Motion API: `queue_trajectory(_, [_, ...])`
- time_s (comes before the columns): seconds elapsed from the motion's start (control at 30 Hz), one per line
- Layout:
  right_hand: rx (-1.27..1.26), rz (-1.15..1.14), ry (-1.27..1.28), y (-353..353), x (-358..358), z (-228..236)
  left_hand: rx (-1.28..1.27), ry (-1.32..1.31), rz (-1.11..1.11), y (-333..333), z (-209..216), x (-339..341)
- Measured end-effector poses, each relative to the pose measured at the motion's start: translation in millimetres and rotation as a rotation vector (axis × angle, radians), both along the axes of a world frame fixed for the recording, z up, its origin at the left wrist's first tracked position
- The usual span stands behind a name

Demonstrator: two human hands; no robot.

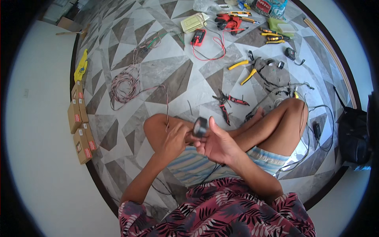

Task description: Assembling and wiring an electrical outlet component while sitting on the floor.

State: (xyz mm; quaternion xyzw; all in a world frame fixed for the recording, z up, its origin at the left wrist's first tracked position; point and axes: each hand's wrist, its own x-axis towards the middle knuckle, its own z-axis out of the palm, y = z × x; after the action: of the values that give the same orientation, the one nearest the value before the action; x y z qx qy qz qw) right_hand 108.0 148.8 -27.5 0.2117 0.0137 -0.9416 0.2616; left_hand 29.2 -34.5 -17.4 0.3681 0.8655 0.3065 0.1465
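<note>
My left hand (175,139) is closed in a pinch in front of my lap. A thin reddish-and-dark twisted wire (166,100) runs down to it from a loose coil (124,87) on the floor. Between my two hands is a roll of black tape (200,127), slightly blurred and tilted, close to the left fingertips. My right hand (219,147) is just right of the roll, palm turned up, thumb stretched away and fingers partly curled below it. What the left fingertips pinch is mostly hidden. Red-and-black wire strippers (227,103) lie open on the floor beyond.
Yellow-handled pliers (250,70), a red multimeter (198,37), tape rolls (280,64) and a tape measure (290,53) lie ahead. Grey cables (272,93) lie by my right knee. A black bag (352,134) is at right; small cardboard boxes (80,144) line the left wall.
</note>
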Motion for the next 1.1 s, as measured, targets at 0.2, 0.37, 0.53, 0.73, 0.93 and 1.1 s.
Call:
queue_trajectory(0.2, [0.726,-0.029,0.19,-17.0,22.4,-16.2,0.046,-0.229,0.18,7.5,16.4,-2.5])
queue_trajectory(0.37, [1.095,-0.172,0.332,-41.4,26.3,-34.6,0.19,-0.583,0.226,2.7,15.6,-5.0])
queue_trajectory(0.53, [1.155,-0.525,0.536,-48.4,15.4,-31.8,0.221,-0.681,0.294,-3.1,24.5,-13.8])
queue_trajectory(0.73, [1.618,-0.412,0.703,-36.1,8.0,-29.3,0.074,-0.567,0.199,-5.6,43.1,-14.8])
queue_trajectory(0.93, [1.716,-0.26,0.695,-31.1,12.7,-17.7,0.008,-0.233,0.122,-9.7,34.4,-5.8])
queue_trajectory(1.1, [1.1,-0.275,0.583,-32.9,10.1,-37.9,0.014,0.205,0.056,-9.3,22.9,-0.1])
